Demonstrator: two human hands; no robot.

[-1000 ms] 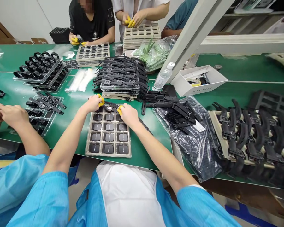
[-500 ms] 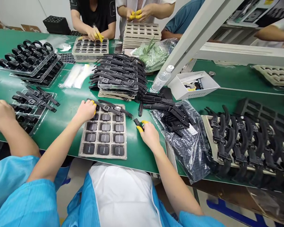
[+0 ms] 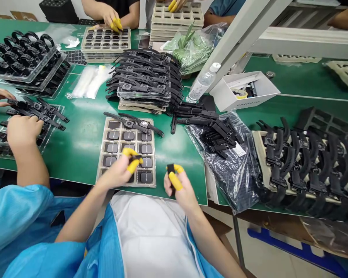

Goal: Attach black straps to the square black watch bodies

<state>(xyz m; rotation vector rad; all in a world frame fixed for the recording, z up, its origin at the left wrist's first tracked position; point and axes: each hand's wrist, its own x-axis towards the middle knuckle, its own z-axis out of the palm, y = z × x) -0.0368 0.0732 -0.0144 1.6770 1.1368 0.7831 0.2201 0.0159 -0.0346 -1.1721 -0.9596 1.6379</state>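
Observation:
My left hand (image 3: 120,168), with yellow finger covers, pinches a small dark watch piece (image 3: 137,157) above the tray. My right hand (image 3: 181,187), also with yellow finger covers, is closed on a black watch strap (image 3: 170,168) just right of the tray. A gap separates the two held parts. Below my left hand lies the pale tray (image 3: 154,164), its compartments holding square black watch cases (image 3: 146,149) with small print. Two watches with black straps (image 3: 130,124) lie across the tray's far edge. My left hand hides some near compartments.
Beyond the tray rises a stack of strapped watches (image 3: 145,71). Loose black straps (image 3: 220,129) lie on a dark plastic bag (image 3: 220,173) to the right. A bottle (image 3: 204,83) and white box (image 3: 246,94) stand behind. A co-worker's hands (image 3: 24,129) handle watches at left.
My left hand has come from the tray's far left corner towards me, carrying the dark watch piece. My right hand has drawn nearer to me with the strap. The view has shifted slightly.

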